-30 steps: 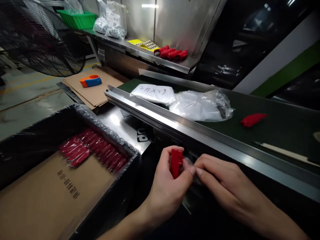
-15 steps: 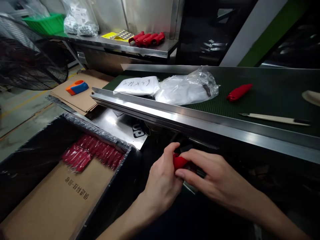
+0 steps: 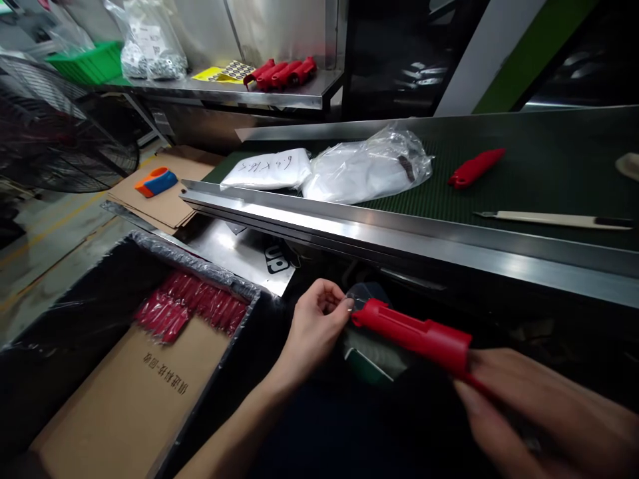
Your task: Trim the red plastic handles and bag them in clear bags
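At R hand (image 3: 524,399), red pc (image 3: 414,332)

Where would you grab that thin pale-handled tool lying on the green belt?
I'd pinch the pale-handled tool around mid-handle, coming from above, a finger and thumb on its long sides. It lies flat on the green belt, and its left end narrows to a pointed metal tip, probably best left alone.

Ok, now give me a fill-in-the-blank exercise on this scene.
The right hand holds a long, tubular plastic part coloured ____. The plastic bin beside the bulging clear bag is ____. The orange and ____ plastic object lies on flat brown cardboard.
Missing words: red; green; blue.
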A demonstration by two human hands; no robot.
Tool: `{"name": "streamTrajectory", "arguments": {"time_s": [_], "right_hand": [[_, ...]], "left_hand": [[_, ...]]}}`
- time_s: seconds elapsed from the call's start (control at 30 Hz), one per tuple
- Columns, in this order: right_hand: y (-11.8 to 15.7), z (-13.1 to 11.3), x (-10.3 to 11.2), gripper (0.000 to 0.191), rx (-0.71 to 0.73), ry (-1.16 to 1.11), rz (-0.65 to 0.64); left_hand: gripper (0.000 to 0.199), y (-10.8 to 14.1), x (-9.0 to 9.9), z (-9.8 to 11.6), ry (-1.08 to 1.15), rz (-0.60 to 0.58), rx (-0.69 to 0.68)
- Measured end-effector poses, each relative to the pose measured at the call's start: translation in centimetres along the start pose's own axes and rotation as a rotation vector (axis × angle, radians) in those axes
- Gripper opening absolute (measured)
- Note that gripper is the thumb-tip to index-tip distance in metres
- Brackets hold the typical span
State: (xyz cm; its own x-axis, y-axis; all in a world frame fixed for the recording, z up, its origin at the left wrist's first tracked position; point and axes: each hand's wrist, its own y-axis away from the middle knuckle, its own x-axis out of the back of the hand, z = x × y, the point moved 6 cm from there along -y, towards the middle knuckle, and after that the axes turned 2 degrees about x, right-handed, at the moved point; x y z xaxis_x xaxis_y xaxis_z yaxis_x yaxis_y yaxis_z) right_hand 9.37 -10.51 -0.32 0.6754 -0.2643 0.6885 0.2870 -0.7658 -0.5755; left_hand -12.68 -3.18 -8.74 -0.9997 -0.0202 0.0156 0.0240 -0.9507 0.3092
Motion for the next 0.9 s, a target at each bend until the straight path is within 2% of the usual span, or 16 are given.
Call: {"name": "streamTrajectory", "arguments": {"time_s": [0.1,0.2,0.33,0.4,0.5,0.57,0.73,0.9], "right_hand": [[-0.3,-1.9,-0.7,0.026,0.157,0.027,-0.025],[-0.8,-2.4,-1.2,0.028,0.262,0.102,-0.055],[-0.8,-2.4,-1.8,0.029,0.3,0.137,-0.111],[-0.8,-2.3,-1.9,0.028,0.276,0.162,-0.097],[-0.5,-2.5,-1.4,0.024,0.259,0.178,-0.027],[-0.2,-2.7,-1.3,0.02,0.27,0.133,-0.035],[0.9,-3.0,-2.0,0.028,0.311,0.098,-0.138],[1.5,-2.9,-3.3,0.028,0.368,0.195,-0.22]], "left_hand": [[0.023,0.0,-0.5,-0.3,0.078,-0.025,0.085],[0.028,0.4,-0.7,-0.5,0.155,-0.062,0.165],[0.03,1.2,-0.8,-0.6,0.219,-0.094,0.2],[0.03,1.5,-0.9,-0.7,0.226,-0.093,0.199],[0.031,1.4,-0.7,-0.8,0.217,-0.041,0.189],[0.03,1.2,-0.4,-0.8,0.212,-0.002,0.18],[0.027,0.9,-0.3,-0.7,0.199,-0.001,0.149],[0.028,1.2,-0.4,-0.9,0.243,-0.028,0.115]]}}
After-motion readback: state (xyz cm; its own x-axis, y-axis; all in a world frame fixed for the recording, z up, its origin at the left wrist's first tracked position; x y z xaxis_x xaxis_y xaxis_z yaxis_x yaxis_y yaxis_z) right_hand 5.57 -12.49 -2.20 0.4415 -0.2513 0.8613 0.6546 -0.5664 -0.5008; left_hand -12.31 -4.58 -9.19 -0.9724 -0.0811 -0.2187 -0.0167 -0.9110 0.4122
